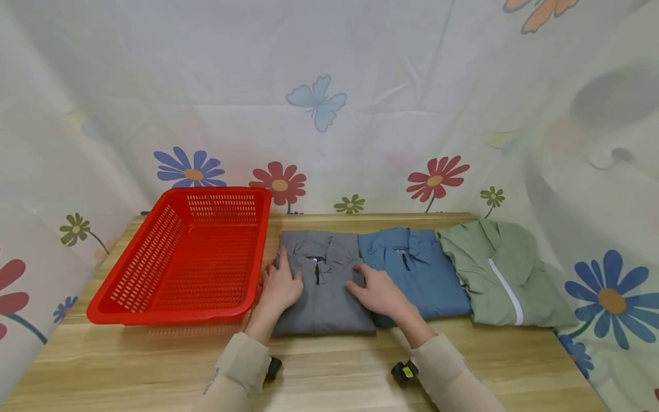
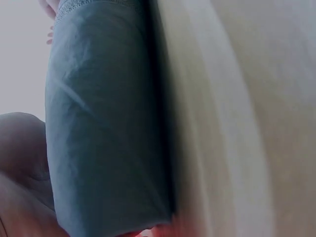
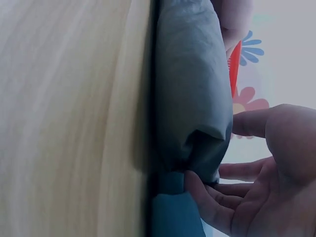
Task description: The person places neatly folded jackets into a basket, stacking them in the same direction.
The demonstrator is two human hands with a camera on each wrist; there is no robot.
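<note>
While the head view shows the folded gray zip jacket [image 1: 329, 306] just right of the red plastic basket [image 1: 170, 317], the left hand [image 1: 278, 288] spreads loosely at its basket-side edge and the right hand [image 1: 382, 292], half open, at the opposite edge. In the left wrist view, cloth hides much of the left hand. In the right wrist view, parted fingers [image 3: 243, 171] touch the fold's end; no firm grip shows. Even pressure from both sides should keep the fold square.

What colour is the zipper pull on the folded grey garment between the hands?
The zipper pull is black; the head view shows it best.
</note>
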